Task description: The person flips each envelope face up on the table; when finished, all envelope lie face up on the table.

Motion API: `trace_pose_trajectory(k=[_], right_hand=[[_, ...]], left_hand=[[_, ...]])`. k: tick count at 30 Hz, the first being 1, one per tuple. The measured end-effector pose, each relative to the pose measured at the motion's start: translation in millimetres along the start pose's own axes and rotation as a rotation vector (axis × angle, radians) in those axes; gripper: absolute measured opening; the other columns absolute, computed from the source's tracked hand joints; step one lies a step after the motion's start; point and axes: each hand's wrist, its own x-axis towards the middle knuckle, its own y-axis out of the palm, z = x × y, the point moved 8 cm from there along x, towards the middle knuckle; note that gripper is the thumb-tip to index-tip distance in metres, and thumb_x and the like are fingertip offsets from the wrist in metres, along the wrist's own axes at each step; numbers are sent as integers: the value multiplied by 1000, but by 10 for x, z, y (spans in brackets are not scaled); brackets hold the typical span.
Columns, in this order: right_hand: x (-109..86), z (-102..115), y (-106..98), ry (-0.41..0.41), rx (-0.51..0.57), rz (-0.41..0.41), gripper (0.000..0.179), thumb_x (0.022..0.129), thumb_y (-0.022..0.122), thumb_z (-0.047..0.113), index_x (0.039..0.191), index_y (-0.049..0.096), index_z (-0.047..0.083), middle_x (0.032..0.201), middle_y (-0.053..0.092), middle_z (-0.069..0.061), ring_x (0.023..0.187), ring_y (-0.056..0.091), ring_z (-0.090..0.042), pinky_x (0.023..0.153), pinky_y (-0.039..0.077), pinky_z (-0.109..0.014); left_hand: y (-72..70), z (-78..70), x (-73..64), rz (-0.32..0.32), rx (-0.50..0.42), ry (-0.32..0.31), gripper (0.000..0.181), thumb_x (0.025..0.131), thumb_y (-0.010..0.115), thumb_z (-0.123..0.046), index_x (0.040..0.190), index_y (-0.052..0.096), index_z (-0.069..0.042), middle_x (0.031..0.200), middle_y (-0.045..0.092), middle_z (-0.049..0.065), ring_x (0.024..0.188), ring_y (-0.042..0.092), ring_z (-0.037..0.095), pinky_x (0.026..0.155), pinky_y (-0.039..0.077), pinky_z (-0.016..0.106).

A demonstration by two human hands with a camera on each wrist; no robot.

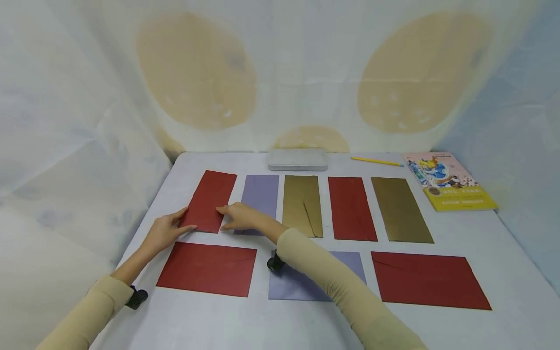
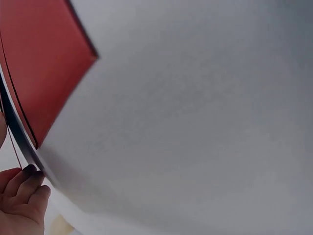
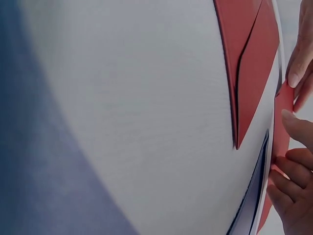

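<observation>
A red envelope [image 1: 212, 199] lies slanted at the back left of the table, between both hands. My left hand [image 1: 164, 232] pinches its near left corner, thumb along the near edge. On its right edge my right hand [image 1: 242, 217] grips it; in the right wrist view the thumb of the right hand [image 3: 298, 191] is on one face and the fingers are behind. A lavender envelope [image 1: 261, 192] is partly hidden under the right hand. Closer to me lies another red envelope [image 1: 207, 270], its corner filling part of the left wrist view.
Rightward in the back row are a gold envelope [image 1: 302, 199], a red one [image 1: 352, 209] and another gold one [image 1: 402, 209]. In front, the right sleeve covers part of a lavender envelope [image 1: 293, 287], left of a red one [image 1: 430, 279]. Behind are a pale case [image 1: 297, 159], pencil [image 1: 376, 161] and book [image 1: 448, 180].
</observation>
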Motion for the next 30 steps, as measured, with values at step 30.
trace_pose_trajectory(k=[30], right_hand=[[-98, -41, 4, -39, -43, 21, 51, 92, 67, 25, 137, 54, 4, 137, 54, -6, 129, 47, -11, 100, 38, -18]], left_hand=[[189, -304, -43, 149, 82, 215, 56, 88, 71, -31, 133, 57, 0, 132, 56, 21, 118, 55, 39, 89, 49, 49]])
